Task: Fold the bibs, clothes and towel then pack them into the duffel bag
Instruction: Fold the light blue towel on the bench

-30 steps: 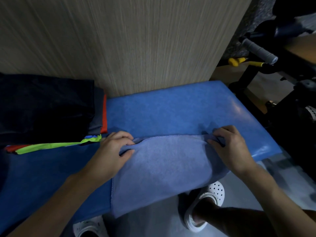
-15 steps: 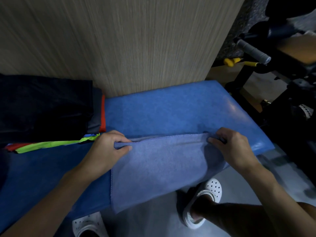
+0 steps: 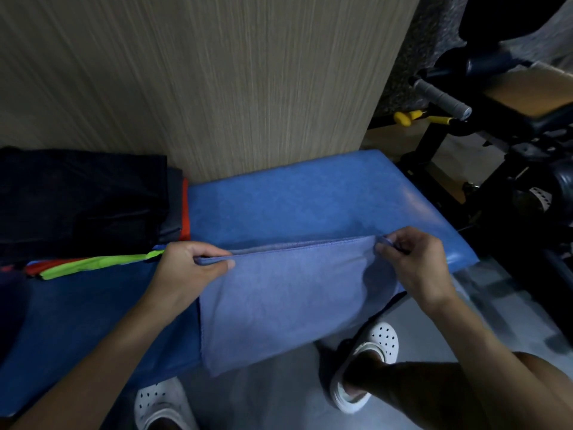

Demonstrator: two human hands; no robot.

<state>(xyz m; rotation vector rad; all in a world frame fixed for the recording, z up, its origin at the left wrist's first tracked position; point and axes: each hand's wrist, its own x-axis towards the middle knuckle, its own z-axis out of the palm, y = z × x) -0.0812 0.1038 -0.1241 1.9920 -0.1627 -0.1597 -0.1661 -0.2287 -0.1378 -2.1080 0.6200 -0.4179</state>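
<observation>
Bench, six o'clock: towel draped over edge.
Left hand: pinching my towel's nine-o'clock corner.
Right hand: pinching three-o'clock corner, I think.

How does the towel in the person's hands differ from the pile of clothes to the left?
The towel is one light blue piece; the pile of clothes is mostly dark, with orange and green edges. The towel hangs over the front edge of the bench; the pile lies flat by the wall. The left hand and right hand pinch the towel's top corners; neither grips the pile. Both rest on the blue bench.
</observation>
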